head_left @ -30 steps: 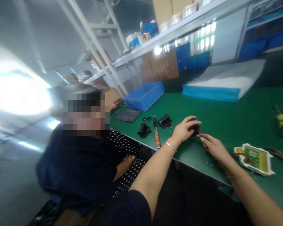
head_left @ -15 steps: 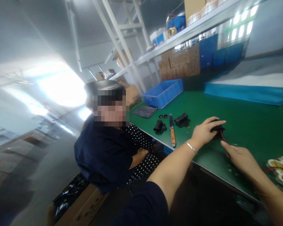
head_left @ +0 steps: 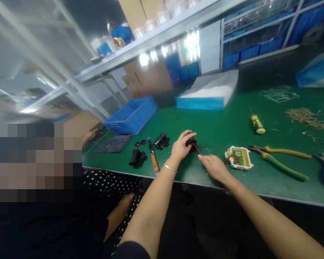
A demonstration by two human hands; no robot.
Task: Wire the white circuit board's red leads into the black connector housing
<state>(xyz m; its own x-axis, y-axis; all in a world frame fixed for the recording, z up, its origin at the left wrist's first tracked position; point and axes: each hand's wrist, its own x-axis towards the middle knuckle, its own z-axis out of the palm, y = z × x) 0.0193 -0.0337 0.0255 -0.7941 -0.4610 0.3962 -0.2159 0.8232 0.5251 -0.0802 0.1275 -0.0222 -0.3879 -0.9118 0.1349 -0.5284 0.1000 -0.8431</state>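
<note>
My left hand [head_left: 181,145] is closed over a small black part [head_left: 191,141] on the green bench. A thin red wire [head_left: 197,150] runs from that part toward my right hand [head_left: 213,166], which rests on the mat with its fingers pinched at the wire. The wire continues to a white-framed circuit board [head_left: 239,157] lying just right of my right hand. A silver bracelet circles my left wrist.
Left of my hands lie a wooden-handled knife [head_left: 153,158], two black parts [head_left: 138,158] and a dark pouch [head_left: 113,144]. A blue bin [head_left: 132,115] stands behind. Yellow-green pliers [head_left: 280,160], a screwdriver [head_left: 256,123] and loose screws [head_left: 304,116] lie right. A seated person [head_left: 43,187] is at left.
The view has swung to the right, bringing the pliers, screwdriver and screws into sight. My left hand stays on the black part; my right hand has closed in on the red wire.
</note>
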